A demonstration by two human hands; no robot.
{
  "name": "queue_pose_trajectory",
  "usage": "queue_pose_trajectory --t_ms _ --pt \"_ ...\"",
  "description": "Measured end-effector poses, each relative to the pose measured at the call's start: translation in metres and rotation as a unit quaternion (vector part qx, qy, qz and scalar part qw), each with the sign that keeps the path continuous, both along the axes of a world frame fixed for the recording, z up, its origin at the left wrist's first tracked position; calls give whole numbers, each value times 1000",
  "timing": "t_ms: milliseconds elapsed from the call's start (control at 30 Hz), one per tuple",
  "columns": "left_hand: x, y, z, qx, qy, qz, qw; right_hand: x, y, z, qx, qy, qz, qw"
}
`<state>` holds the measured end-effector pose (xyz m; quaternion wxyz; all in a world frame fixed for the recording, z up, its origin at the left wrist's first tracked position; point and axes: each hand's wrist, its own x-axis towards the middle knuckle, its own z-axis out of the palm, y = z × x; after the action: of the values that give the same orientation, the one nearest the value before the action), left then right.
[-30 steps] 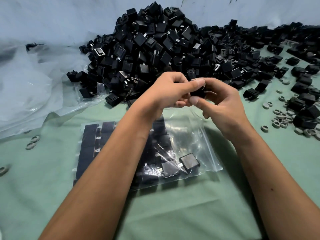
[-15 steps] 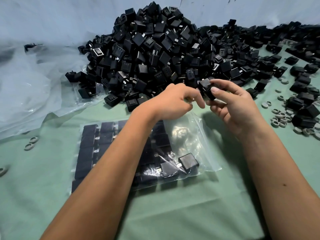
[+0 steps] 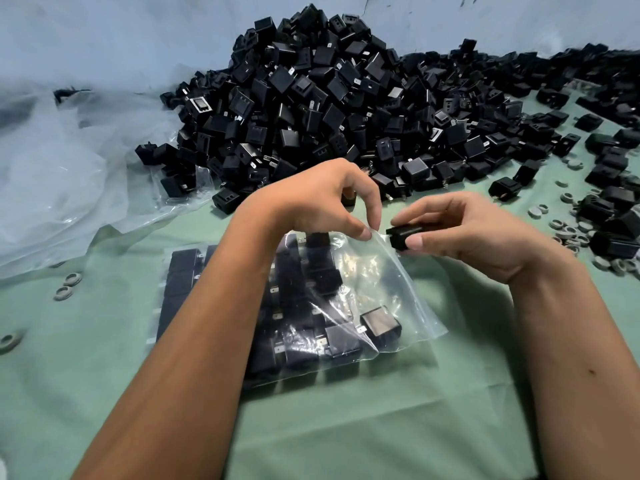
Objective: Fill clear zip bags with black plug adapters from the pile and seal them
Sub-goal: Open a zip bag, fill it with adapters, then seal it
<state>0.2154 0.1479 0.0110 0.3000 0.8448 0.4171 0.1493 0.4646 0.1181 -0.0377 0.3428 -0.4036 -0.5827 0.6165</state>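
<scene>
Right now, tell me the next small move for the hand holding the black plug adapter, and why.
Probably slide the black plug adapter into the bag mouth. The right hand pinches it beside the opening of the clear zip bag, whose lip the left hand pinches up; the bag lies partly filled on the green cloth.

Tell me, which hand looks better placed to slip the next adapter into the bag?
The right hand, probably. It already holds a black adapter right beside the mouth of the clear zip bag. The left hand is busy pinching the bag's upper edge to keep that mouth open.
</scene>
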Motion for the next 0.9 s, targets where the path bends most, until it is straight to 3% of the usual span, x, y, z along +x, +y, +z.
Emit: queue_pose_trajectory --t_ms 233,400,600,900 --pt "6 -2 0 7 -21 -18 1000 -18 -6 0 72 -103 161 979" --pt "9 0 -3 -9 -45 19 999 -26 -10 0 42 -145 174 973" --pt "1 7 -4 42 -47 116 991 -29 -11 0 26 -160 167 973" --pt "-8 8 -4 48 -31 150 987 -34 -10 -1 28 -201 196 959"
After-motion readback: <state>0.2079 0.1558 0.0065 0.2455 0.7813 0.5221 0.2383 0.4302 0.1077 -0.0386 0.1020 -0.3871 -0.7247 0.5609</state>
